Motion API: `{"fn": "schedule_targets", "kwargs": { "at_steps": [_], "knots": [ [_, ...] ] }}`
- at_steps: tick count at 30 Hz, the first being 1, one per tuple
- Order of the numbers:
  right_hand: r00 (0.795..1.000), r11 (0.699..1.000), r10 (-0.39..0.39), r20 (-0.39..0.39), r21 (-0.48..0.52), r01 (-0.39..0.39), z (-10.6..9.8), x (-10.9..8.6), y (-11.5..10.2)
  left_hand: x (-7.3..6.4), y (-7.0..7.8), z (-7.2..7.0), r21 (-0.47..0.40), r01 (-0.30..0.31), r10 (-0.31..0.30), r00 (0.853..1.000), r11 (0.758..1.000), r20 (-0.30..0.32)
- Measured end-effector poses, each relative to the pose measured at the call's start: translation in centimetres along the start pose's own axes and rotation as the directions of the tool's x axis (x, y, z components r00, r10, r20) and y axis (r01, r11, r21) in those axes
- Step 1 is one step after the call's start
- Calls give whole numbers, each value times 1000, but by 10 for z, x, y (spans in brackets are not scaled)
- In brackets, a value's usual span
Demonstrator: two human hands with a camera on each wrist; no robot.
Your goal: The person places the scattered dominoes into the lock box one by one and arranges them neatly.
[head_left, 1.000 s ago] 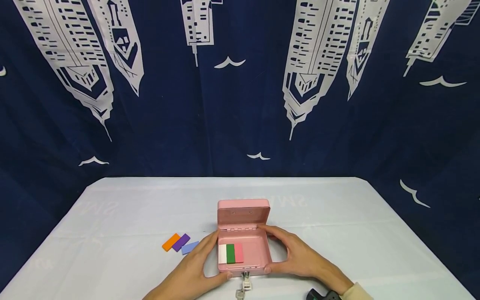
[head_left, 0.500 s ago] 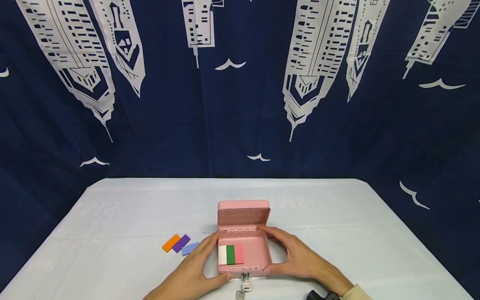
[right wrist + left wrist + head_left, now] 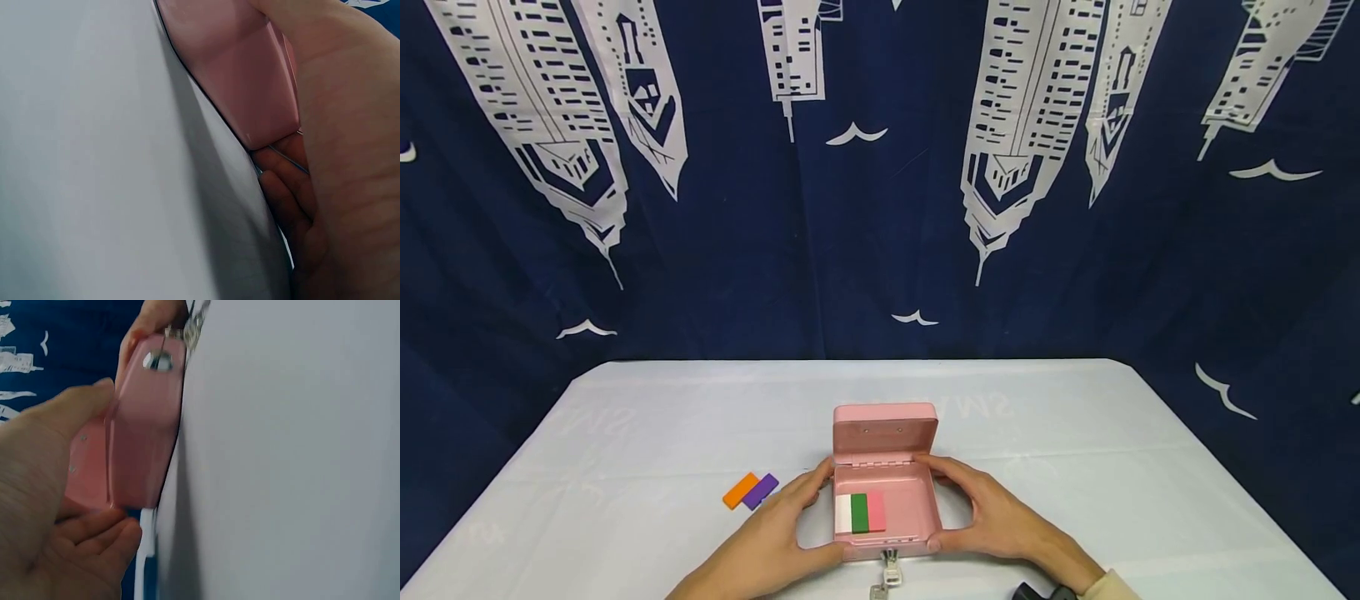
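Note:
A pink metal cash box point(image 3: 917, 500) stands on the table with its lid point(image 3: 884, 429) raised. Inside, at the left, lie a white block point(image 3: 843, 514), a green block point(image 3: 859, 513) and a pink block point(image 3: 876, 511) side by side. Keys point(image 3: 891, 570) hang from the front lock. My left hand point(image 3: 767, 533) spans the box's left side, thumb at the front corner, fingertips at the back one. On the opposite side, my right hand point(image 3: 988, 512) grips the box between thumb at the front corner and fingers by the hinge.
An orange block point(image 3: 741, 491) and a purple block point(image 3: 760, 492) lie touching on the white table point(image 3: 662, 433), left of the box. A black object point(image 3: 1037, 592) shows by the right wrist. Behind the table hangs a dark blue printed cloth point(image 3: 880, 233).
My left hand has shifted slightly left, its thumb drawn back toward the box's front corner. It now covers the light blue block seen earlier. My right hand and the box stay put.

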State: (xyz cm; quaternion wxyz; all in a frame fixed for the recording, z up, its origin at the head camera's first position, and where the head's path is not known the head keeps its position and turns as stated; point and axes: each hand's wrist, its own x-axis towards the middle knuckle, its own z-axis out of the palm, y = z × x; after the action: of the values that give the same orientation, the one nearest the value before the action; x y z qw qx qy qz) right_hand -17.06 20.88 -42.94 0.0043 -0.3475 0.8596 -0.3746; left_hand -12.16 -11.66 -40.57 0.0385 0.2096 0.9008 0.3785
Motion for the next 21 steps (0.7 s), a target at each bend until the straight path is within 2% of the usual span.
{"fn": "schedule_targets", "kwargs": {
  "at_steps": [4, 7, 15, 21],
  "knots": [
    [1000, 1000, -5, 4, 6, 5, 0, 0, 0, -2, -2, -12, 100, -29, 31, 999, 995, -21],
    [1000, 1000, -11, 7, 14, 11, 0, -1, 1, -3, -3, -22, 152, -42, 44, 999, 988, -11],
    [1000, 1000, -11, 7, 19, 11, -2, -1, 0, -1, -12, -41, 187, -151, 160, 986, 971, -35],
    [1000, 1000, 1, 9, 17, -2, -1, -1, 0, 1, -23, -59, 212, -149, 161, 986, 966, -40]
  ]
}}
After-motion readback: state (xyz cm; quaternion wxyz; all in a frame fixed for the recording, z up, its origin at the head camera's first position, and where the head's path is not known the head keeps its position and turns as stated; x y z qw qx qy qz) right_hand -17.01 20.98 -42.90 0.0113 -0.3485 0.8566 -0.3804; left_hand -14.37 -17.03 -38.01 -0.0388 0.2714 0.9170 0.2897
